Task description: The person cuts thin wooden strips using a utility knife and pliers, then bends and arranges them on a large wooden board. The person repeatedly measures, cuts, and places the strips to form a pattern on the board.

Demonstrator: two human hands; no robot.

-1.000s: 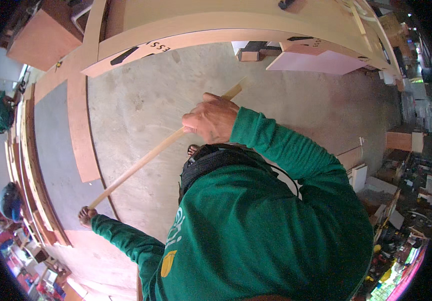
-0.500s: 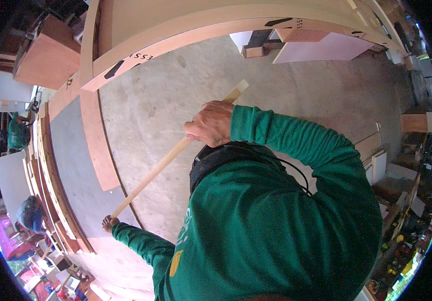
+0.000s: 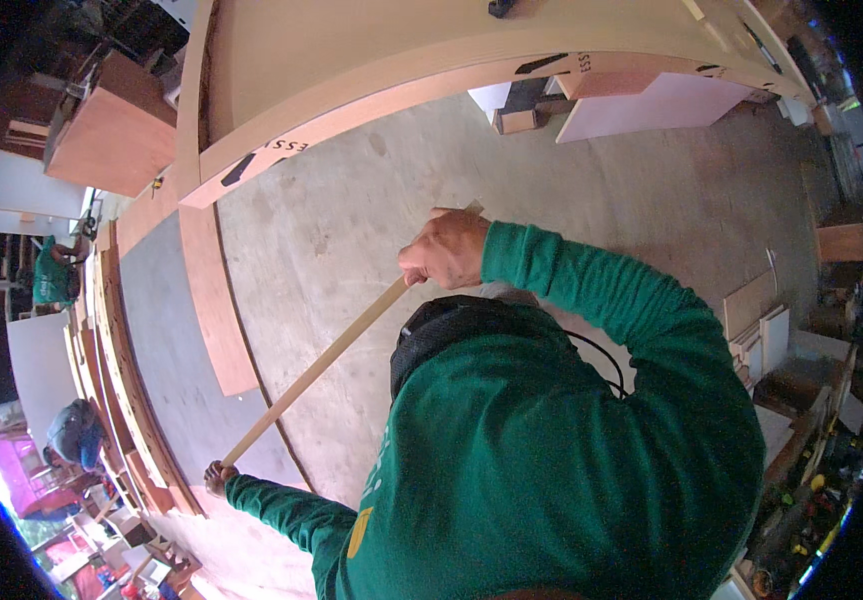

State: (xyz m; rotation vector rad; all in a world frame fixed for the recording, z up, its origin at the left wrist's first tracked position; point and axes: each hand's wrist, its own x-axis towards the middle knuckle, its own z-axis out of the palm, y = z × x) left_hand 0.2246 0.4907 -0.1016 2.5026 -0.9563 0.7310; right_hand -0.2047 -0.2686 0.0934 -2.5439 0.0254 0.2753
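A long, narrow, pale wooden strip [image 3: 323, 363] slants across in front of my body. Its lower left end is in my left hand [image 3: 218, 478], fingers closed round it. Farther up, my right hand [image 3: 448, 246] grips the strip from above, and only a short tip shows past the knuckles. Beneath the strip lie a grey panel [image 3: 173, 345] and, beside it, a pinkish wooden board [image 3: 213, 310]. Both my arms are in green sleeves.
A large wooden frame panel [image 3: 401, 85] spans the far side. Stacked timber [image 3: 123, 370] lines the left. A person in a cap [image 3: 76, 432] is at lower left, another person in green [image 3: 54, 272] farther up. Cluttered tools [image 3: 811, 500] and boards [image 3: 766, 335] stand right.
The strip's far end has drawn nearer to my right hand, so less of it sticks out. Both hands sit slightly lower in view, still gripping, while the whole view has shifted a little.
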